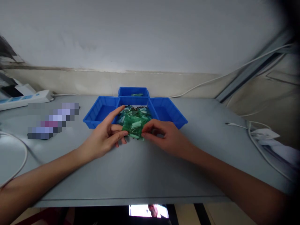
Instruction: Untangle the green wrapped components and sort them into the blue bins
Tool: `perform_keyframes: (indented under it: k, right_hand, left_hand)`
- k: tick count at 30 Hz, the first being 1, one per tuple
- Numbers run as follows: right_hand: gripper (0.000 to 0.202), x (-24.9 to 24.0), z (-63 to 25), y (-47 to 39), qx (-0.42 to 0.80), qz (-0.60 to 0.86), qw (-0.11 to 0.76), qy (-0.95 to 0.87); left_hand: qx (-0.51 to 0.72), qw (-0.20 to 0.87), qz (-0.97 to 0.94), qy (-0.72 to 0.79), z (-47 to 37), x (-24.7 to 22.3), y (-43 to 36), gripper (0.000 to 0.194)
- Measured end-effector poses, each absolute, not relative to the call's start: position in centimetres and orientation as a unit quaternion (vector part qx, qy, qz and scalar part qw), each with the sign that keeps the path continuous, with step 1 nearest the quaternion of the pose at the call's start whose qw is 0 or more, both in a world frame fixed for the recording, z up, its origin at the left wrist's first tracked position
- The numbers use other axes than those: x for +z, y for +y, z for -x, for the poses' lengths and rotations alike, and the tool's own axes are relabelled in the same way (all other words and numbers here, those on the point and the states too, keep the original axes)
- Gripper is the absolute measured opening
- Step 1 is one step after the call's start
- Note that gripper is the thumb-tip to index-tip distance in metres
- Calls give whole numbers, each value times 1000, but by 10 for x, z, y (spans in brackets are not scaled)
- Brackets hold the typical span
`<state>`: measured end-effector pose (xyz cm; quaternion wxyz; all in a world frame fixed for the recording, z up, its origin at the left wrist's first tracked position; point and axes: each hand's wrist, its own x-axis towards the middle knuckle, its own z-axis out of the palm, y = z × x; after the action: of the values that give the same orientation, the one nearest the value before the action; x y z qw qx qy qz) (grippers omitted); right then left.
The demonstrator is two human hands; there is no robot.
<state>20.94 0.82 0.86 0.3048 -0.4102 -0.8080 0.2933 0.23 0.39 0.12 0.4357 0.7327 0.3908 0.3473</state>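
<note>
A see-through green plastic bag (pixel 131 122) with several small pale-green oblong pieces in it is between my hands, at the front of the middle blue bin. My left hand (pixel 106 134) grips the bag's near left corner between thumb and fingers, its index finger stretched along the left side. My right hand (pixel 164 134) pinches the near right edge with thumb and fingertips. What exactly lies between the right fingertips is hidden. Behind the bag, small dark metallic bits show in the middle bin, too small to name.
Blue bins stand around the bag: a left bin (pixel 100 109), a right bin (pixel 167 111) and a back bin (pixel 133 91) holding some green pieces. A power strip (pixel 28 98) and a blurred-out flat object (pixel 53 120) lie left. White cables (pixel 257 137) lie right. A lit screen (pixel 148 211) shows below the table edge.
</note>
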Motion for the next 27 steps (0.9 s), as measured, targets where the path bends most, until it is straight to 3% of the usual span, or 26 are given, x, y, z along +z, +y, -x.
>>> perform_keyframes:
  k: [1,5,14,22,27]
  right_hand:
    - [9,8,-209,8,292,411,307,-807]
    - [8,7,-210,9,297,415,318,-799]
    - [15,9,-209,10,285,383,272,-836]
    - [43,11,-207,3,405,354,220,-814]
    - [45,11,-205,1,423,354,222,-804]
  left_hand:
    - [341,426,-736,400,-2,2,4,58]
    - [269,359,-789,421,0,5,4,16]
    - [238,272,-839,407,0,2,2,16]
    - [239,246,-894,288,1,0,-1,14]
    - [218,233,-905,281,1,0,0,14]
